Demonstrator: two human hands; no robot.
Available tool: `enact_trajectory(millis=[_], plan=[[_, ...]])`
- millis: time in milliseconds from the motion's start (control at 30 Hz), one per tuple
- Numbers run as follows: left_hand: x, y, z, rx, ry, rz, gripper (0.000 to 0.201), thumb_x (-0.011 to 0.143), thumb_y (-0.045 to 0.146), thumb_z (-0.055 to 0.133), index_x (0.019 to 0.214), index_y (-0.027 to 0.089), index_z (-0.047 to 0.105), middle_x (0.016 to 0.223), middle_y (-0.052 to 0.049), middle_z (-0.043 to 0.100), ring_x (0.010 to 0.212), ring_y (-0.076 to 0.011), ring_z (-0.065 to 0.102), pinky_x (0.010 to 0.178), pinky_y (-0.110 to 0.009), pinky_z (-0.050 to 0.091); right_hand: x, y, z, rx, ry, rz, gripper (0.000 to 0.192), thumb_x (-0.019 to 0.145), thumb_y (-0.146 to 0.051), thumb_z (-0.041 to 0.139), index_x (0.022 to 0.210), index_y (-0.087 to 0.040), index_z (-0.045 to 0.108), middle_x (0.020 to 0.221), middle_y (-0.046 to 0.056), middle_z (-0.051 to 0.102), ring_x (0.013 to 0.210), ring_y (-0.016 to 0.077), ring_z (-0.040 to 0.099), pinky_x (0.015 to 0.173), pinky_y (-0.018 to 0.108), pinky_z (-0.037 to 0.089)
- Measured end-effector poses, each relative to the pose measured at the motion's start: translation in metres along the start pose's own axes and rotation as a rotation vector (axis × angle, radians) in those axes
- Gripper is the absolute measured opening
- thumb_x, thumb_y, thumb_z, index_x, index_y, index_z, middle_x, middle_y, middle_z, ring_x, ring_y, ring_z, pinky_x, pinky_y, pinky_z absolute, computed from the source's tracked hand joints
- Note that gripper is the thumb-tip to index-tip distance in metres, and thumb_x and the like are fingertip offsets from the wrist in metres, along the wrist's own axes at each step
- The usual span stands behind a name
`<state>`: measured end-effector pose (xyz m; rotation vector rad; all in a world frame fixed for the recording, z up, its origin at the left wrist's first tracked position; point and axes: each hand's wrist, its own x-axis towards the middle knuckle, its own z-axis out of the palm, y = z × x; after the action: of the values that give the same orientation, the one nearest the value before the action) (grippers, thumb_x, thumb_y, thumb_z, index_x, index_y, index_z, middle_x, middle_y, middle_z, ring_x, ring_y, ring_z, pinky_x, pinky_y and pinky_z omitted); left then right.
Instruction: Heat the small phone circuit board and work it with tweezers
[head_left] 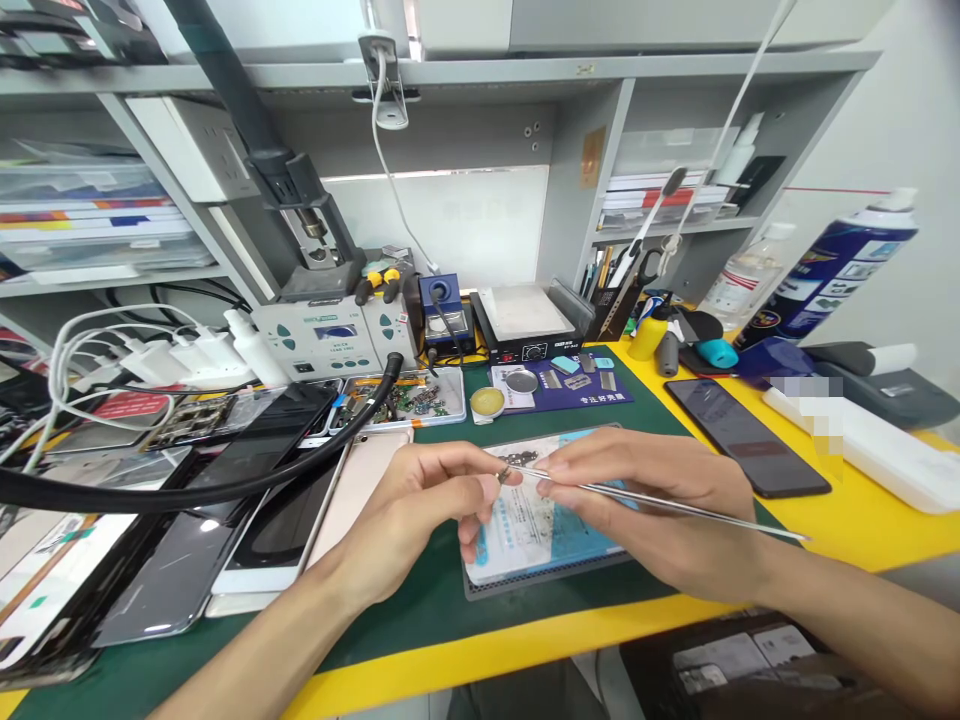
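Between thumb and forefinger, my left hand (420,505) pinches a small dark metal part (504,477); its exact kind is too small to make out. My right hand (652,495) is closed around a slim silver metal tool (697,507), pointed at its rear end. The tool's front tip meets the small part or lies right beside it. Both hands are over a white-and-blue printed pad (525,535), which lies on a grey tray (480,590). Another small metal piece (529,457) rests near the pad's far edge.
Several phones and phone parts (285,530) crowd the left, under a black hose (225,485). Behind stand a rework station (330,335), a parts box (420,395) and a heating plate (532,320). A dark phone (742,435) and spray can (832,265) are right.
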<state>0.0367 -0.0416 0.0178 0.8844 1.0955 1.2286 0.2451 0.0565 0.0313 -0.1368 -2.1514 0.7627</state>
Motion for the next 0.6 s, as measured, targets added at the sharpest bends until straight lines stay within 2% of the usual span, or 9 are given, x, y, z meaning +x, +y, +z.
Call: enact_trajectory(millis=[133, 367, 600], plan=[[0.0000, -0.0026, -0.0026, 0.069, 0.013, 0.030, 0.021, 0.079, 0.031, 0.076, 0.090, 0.013, 0.079, 0.060, -0.001, 0.056, 0.054, -0.0116, 0.052, 0.049, -0.024, 0.050, 0.0006, -0.0009, -0.0008, -0.019, -0.022, 0.003, 0.022, 0.089, -0.008, 0.071, 0.103, -0.023, 0.078, 0.096, 0.004, 0.081, 0.090, 0.0186, 0.078, 0.081, 0.025, 0.065], [0.0015, -0.0059, -0.0075, 0.156, 0.019, 0.095, 0.019, 0.086, 0.031, 0.073, 0.095, 0.016, 0.080, 0.068, -0.001, 0.060, 0.055, -0.0108, 0.057, 0.052, -0.023, 0.047, -0.0004, 0.0000, -0.0008, 0.002, -0.024, -0.007, 0.026, 0.090, -0.009, 0.071, 0.107, -0.026, 0.078, 0.097, 0.005, 0.081, 0.092, 0.0203, 0.078, 0.081, 0.028, 0.065], [0.0021, -0.0041, -0.0062, 0.170, 0.035, 0.135, 0.018, 0.085, 0.032, 0.074, 0.092, 0.017, 0.081, 0.072, 0.000, 0.059, 0.055, -0.0092, 0.058, 0.051, -0.021, 0.046, -0.0015, 0.0023, -0.0014, -0.056, -0.045, -0.083, 0.022, 0.089, -0.005, 0.070, 0.106, -0.017, 0.077, 0.098, 0.006, 0.081, 0.093, 0.0157, 0.078, 0.087, 0.022, 0.063]])
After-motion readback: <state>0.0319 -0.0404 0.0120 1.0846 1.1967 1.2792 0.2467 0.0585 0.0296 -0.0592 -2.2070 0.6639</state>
